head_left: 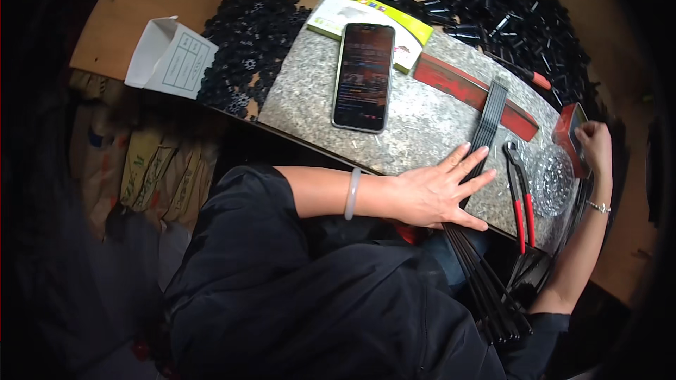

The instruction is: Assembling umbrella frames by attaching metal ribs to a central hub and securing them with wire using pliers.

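My left hand (pixel 447 190) lies with fingers spread across a bundle of thin black rods (pixel 489 123), pressing them on the grey speckled stone slab (pixel 429 137). The rods' lower ends fan out past the slab's front edge. Their upper ends rest across a red, worn metal bar (pixel 451 81). At the right, my right hand (pixel 597 146) has its fingers bent and drawn together at a small red box (pixel 567 128). Whatever those fingertips hold is hidden. Between the hands lie red-handled pliers (pixel 520 200) and a clear glass dish (pixel 553 183).
A phone (pixel 362 77) leans against a green-and-white box (pixel 410 32). Black tubular parts (pixel 521 14) pile up behind, near a red-handled tool (pixel 541 81). At the left are small black toothed parts (pixel 246 35) and an open white carton (pixel 172 60).
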`<state>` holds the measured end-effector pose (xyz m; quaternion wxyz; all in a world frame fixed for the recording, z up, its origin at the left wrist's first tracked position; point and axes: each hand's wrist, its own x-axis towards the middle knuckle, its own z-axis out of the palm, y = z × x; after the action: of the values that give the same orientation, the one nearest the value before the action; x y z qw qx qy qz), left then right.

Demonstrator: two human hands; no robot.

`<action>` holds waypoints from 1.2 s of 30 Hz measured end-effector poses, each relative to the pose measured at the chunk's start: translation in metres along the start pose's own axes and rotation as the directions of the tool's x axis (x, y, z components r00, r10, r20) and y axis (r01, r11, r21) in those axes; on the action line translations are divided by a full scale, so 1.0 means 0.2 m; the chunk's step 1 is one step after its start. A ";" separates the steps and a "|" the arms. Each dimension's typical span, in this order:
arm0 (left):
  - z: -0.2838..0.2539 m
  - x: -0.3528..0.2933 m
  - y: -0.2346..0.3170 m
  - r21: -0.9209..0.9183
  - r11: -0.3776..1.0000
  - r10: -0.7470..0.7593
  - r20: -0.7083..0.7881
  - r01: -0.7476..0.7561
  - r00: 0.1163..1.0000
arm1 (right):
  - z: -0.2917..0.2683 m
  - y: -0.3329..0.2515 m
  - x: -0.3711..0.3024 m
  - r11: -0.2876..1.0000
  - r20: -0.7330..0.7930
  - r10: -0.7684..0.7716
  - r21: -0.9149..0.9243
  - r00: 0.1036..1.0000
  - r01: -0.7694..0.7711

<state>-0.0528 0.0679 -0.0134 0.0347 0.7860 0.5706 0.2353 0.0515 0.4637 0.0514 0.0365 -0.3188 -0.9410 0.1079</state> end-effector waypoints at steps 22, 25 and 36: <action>-0.03 0.01 0.01 0.016 0.999 -0.049 0.037 0.049 0.998 | 0.29 -0.68 -0.06 0.824 -0.015 -0.298 0.501 0.954 0.265; -0.04 0.02 0.01 0.012 0.999 -0.036 0.071 0.036 0.997 | 0.35 -0.65 -0.05 0.809 0.069 -0.240 0.565 0.968 0.160; -0.01 0.02 0.01 0.074 0.996 -0.055 0.008 0.054 0.998 | 0.36 -0.64 -0.06 0.800 0.089 -0.220 0.586 0.971 0.127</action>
<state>-0.0497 0.0706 -0.0102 0.0152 0.7721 0.6000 0.2090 -0.0243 0.3449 0.0109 0.0688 -0.1958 -0.8893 0.4074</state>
